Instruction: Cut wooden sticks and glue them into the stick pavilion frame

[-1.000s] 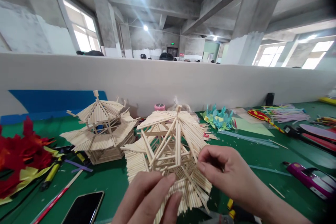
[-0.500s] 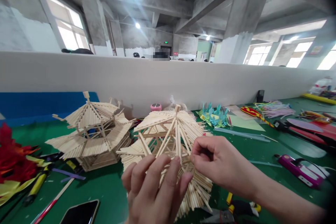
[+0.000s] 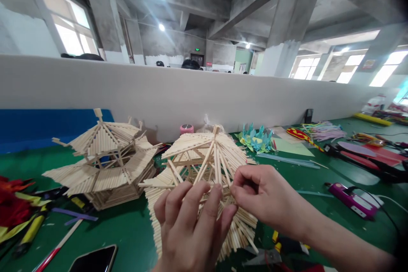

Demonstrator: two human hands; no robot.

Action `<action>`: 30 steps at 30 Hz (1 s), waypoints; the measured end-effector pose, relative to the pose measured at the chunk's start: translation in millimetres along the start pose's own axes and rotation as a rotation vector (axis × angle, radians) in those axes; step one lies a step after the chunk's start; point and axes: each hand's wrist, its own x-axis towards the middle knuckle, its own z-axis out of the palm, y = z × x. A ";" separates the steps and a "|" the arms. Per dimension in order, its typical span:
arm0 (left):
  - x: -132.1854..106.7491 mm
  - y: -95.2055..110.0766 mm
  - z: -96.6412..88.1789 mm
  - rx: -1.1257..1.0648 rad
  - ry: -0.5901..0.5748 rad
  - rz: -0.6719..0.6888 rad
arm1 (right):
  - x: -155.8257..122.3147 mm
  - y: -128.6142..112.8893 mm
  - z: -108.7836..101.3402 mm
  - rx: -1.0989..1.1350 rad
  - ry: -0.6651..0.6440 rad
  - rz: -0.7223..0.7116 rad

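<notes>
A pagoda model built of thin wooden sticks (image 3: 191,148) stands in front of me, its upper roof partly covered with sticks. My left hand (image 3: 191,225) lies over its near side with fingers stretched and slightly bent. The index fingertip touches the lower end of a roof stick, and the thumb is apart from it. At the roof's right edge, my right hand (image 3: 264,195) is closed in a pinch; what sits between the fingertips is hidden. Both hands cover part of the lower roof.
A second stick pagoda (image 3: 108,157) stands left, near a phone (image 3: 94,259), a yellow cutter (image 3: 32,229) and purple strips (image 3: 75,214). On the right are scissors (image 3: 264,258), a purple device (image 3: 352,201) and a turquoise paper piece (image 3: 256,138). A white partition (image 3: 159,89) runs behind.
The view has shifted slightly, so the things on the table appear further left. My left hand has moved a little to the right, its thumb closer to my right fingertips. My right hand stays pinched.
</notes>
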 end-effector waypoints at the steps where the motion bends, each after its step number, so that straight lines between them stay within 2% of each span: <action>1: 1.0 0.5 -0.1 -0.002 0.008 -0.004 | 0.1 0.6 0.4 -0.011 -0.001 0.004; 6: 3.0 0.8 0.6 -0.003 -0.003 -0.005 | 1.9 1.2 1.3 -0.039 -0.020 0.002; 13: -2.3 -4.0 0.2 -0.008 -0.083 0.009 | 3.5 -4.8 -3.5 -0.082 -0.050 -0.036; 30: 0.5 -8.2 -0.6 -0.050 -0.118 0.016 | 5.2 -5.4 -6.6 -0.146 -0.074 -0.089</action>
